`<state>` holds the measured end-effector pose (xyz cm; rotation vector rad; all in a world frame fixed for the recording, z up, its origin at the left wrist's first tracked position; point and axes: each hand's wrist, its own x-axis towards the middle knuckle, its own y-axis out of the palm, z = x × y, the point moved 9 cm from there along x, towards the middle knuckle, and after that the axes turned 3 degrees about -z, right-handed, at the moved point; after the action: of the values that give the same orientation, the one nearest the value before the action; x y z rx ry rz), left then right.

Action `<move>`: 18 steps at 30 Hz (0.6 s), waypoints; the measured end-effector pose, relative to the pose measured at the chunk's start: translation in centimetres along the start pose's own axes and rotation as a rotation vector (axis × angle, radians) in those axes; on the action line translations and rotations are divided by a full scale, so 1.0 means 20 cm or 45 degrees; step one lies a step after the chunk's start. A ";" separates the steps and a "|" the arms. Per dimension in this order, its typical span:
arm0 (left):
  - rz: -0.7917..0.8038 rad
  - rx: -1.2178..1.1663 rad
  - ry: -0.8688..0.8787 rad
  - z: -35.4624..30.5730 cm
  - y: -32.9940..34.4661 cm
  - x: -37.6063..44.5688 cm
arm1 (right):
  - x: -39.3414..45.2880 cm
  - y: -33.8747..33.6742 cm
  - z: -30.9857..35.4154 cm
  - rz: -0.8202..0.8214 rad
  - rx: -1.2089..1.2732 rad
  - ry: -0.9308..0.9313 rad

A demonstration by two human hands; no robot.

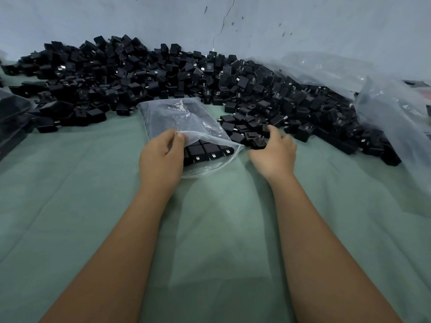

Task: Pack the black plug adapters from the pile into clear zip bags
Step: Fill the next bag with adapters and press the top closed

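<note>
A big pile of black plug adapters (163, 75) stretches along the back of the green cloth. In the middle lies a clear zip bag (177, 117) with several adapters (205, 151) packed inside near its mouth. My left hand (161, 157) pinches the upper lip of the bag's mouth and holds it lifted. My right hand (272, 152) rests at the near edge of the pile, just right of the bag, with its fingers closed around a black adapter (258, 142) whose metal prongs point up.
The green cloth (210, 229) covers the surface around my arms. Loose clear plastic bags (384, 108) lie heaped at the right. Filled bags of adapters (11, 122) are stacked at the left edge. A pale wall (256, 24) stands directly behind the pile.
</note>
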<state>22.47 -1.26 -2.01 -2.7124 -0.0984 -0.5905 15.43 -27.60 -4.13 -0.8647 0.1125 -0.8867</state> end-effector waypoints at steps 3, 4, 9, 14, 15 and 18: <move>-0.004 0.005 0.000 0.00 0.00 0.00 | 0.02 0.00 -0.03 -0.031 0.201 0.053; -0.004 0.005 -0.002 0.00 0.00 0.00 | 0.02 0.01 -0.03 -0.030 0.307 0.061; 0.003 -0.006 -0.012 0.00 0.00 0.00 | 0.01 -0.02 -0.04 -0.092 0.584 0.119; 0.000 -0.012 -0.011 -0.01 0.00 0.00 | -0.06 -0.10 0.08 -0.186 0.921 0.067; 0.000 -0.013 -0.011 -0.01 0.00 0.00 | -0.11 -0.12 0.14 -0.202 0.906 -0.042; -0.006 -0.022 0.010 -0.02 0.00 0.00 | -0.28 -0.09 0.37 -0.120 0.773 -0.411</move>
<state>22.24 -1.30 -1.73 -2.7274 -0.0985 -0.6058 13.71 -19.60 0.69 -0.4326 -0.4624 -0.7933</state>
